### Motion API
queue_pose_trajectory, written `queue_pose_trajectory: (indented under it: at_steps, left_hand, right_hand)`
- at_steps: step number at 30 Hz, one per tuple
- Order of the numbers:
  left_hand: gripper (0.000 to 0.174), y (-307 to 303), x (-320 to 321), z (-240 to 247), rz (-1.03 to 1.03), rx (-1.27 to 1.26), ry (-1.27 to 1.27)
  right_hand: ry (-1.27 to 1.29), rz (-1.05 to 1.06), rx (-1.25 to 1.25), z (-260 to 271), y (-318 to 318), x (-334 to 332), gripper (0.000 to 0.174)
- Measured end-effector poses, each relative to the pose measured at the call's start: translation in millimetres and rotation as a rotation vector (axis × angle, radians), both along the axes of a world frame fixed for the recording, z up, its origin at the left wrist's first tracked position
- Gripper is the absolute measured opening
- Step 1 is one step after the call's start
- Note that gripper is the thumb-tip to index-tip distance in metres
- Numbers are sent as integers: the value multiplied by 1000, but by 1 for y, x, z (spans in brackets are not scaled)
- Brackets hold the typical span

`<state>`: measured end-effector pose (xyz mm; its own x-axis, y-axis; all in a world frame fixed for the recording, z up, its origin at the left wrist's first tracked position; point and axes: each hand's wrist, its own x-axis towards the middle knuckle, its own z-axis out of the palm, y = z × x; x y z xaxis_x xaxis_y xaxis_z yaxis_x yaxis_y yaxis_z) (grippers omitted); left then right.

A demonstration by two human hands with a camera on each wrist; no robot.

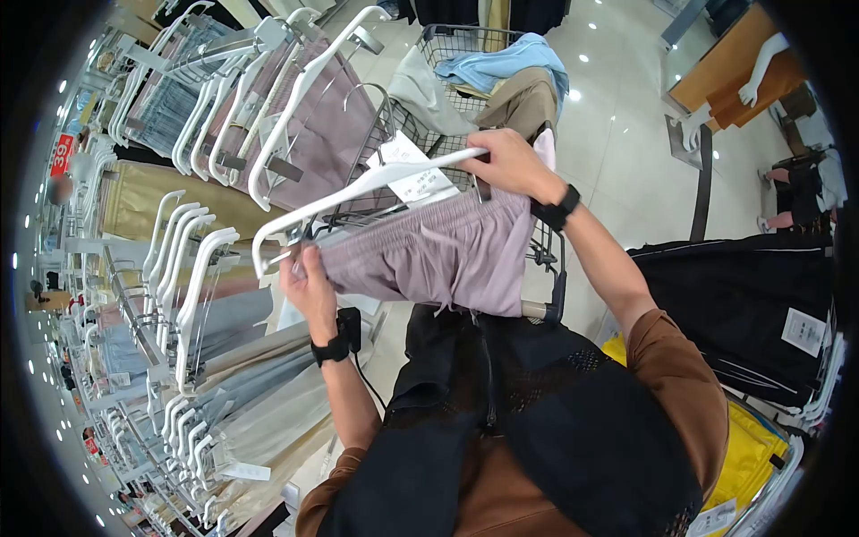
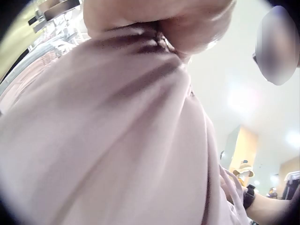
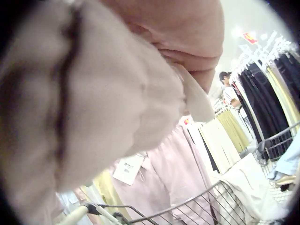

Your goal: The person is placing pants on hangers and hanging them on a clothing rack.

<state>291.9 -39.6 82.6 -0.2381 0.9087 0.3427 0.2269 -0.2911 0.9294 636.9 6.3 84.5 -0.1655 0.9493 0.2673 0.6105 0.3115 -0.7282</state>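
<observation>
Your left hand (image 1: 309,288) pinches the left end of the lilac shorts (image 1: 438,255) at the waistband, just in front of the wire cart (image 1: 456,34). Your right hand (image 1: 510,166) curls round the right end of the white hanger (image 1: 358,186) carrying them, above the cart's near side. A paper tag (image 1: 416,174) lies behind the hanger, its print too small to read. Far left of the cart, a red sign (image 1: 61,154) shows "39".

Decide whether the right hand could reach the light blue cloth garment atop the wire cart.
Probably yes: the right hand sits near the light blue cloth garment, nothing between, though it grips the white plastic hanger.
</observation>
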Motion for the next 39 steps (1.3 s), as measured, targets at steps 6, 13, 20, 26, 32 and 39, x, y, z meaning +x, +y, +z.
queue_pose_trajectory:
  at_steps: [6, 13, 20, 26, 32, 39]
  left_hand:
    - [38, -28, -6, 34, 103, 337, 58]
    - [44, 2, -18, 37, 121, 415, 44]
    - [23, 42, -29, 27, -55, 257, 81]
    - [14, 73, -50, 3, -50, 160, -186]
    - [17, 97, -70, -16, -137, 134, -141]
    - [27, 146, -107, -26, -166, -22, -151]
  right_hand:
    - [85, 243, -208, 56, -79, 5, 21]
    - [-19, 431, -117, 65, -133, -27, 21]
    - [180, 340, -43, 59, -162, -98, 27]
    - [563, 365, -313, 77, -158, -182, 22]
    - [847, 547, -664, 77, -141, -254, 28]
    - [1194, 527, -576, 75, -104, -321, 22]
